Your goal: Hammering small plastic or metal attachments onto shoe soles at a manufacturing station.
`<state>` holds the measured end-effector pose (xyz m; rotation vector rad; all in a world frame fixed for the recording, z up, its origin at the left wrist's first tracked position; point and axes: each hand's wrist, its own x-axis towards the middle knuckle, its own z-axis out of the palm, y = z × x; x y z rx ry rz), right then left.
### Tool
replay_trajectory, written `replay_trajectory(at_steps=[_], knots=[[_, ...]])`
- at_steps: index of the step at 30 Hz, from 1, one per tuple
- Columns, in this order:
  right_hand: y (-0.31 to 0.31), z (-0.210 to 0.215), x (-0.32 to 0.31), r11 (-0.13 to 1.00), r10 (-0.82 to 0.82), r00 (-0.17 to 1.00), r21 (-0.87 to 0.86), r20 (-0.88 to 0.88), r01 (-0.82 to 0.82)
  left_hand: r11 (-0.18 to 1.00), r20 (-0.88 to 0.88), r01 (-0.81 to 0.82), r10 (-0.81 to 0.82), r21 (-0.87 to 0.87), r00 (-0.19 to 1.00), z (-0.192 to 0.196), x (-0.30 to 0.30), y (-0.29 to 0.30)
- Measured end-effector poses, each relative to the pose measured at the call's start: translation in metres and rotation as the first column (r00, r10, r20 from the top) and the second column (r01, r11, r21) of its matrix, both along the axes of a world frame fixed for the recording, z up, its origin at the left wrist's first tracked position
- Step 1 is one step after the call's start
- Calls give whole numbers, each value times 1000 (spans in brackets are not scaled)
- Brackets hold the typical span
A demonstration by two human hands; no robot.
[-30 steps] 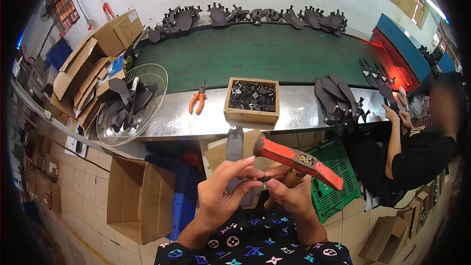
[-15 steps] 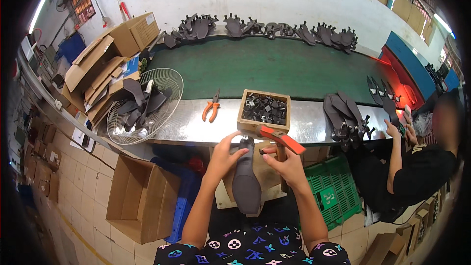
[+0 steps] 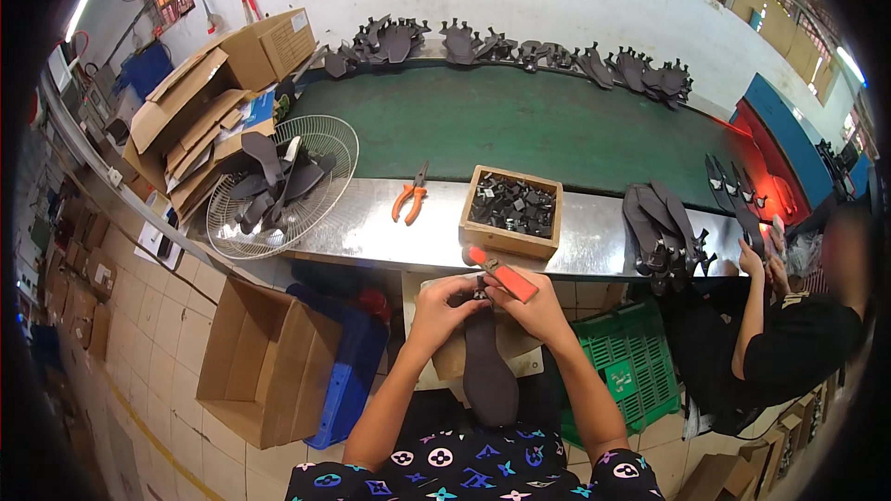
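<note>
Where the two hands are meeting, fingers are overlapping and hiding the top end of a dark sole-shaped piece [image 3: 489, 373], so the exact point being worked is hard to make out. The left hand [image 3: 445, 304] is pinching that top end with curled fingers. The right hand [image 3: 534, 308] is clenching around red-handled pliers [image 3: 499, 273], whose jaws are hidden between the hands; only the handles are sticking up toward the table edge. The dark piece is long, flat and matte, rounded at its lower end, hanging down over the person's lap just below the metal table [image 3: 390, 227]. A wooden box of small dark parts [image 3: 513, 209] is sitting on the table just beyond the hands, with orange pliers [image 3: 409, 196] lying to its left. At the right, a seated co-worker [image 3: 789, 353] is partly cut off.
</note>
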<state>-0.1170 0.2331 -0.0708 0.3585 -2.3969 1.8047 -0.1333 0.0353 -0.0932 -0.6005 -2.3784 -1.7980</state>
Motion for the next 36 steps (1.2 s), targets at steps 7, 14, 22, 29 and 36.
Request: replay_trajectory(at_steps=[7, 14, 22, 29, 36], knots=[[-1, 13, 5, 994, 46, 987, 100, -156, -30, 1000, 27, 21, -20, -16, 999, -3, -4, -3], [-6, 20, 18, 900, 38, 981, 433, -188, 48, 996, 32, 35, -32, -78, 999, -1, -5, -6], [-12, 60, 57, 971, -224, 972, 96, 65, 218, 985, 113, 161, -166, 59, 980, -3, -12, -12], [-22, 73, 87, 937, -50, 995, 339, -90, 78, 973, 235, 145, -186, 180, 954, 5, -10, -10], [-28, 91, 96, 944, -73, 934, 279, -349, 178, 985, 128, 164, -157, -50, 979, 11, -4, -18]])
